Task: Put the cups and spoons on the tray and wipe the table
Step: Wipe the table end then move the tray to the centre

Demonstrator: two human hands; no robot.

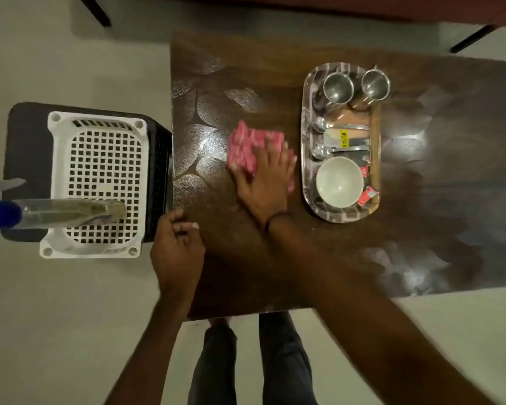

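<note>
My right hand (265,182) presses flat on a pink cloth (253,147) on the dark wooden table (450,171), just left of the tray. The steel tray (308,118) holds two steel cups (338,87) (375,84) at its far end, two spoons (322,124) (323,150) in the middle and a white bowl (339,181) at its near end. My left hand (177,247) rests at the table's left edge, fingers loosely curled with nothing in them. Wet streaks show on the table's left part.
A white perforated basket (100,182) sits on a dark stool (27,135) left of the table, with a clear spray bottle (70,213) with a blue head lying across it. Small red packets (368,195) lie in the tray. My legs stand below the table's near edge.
</note>
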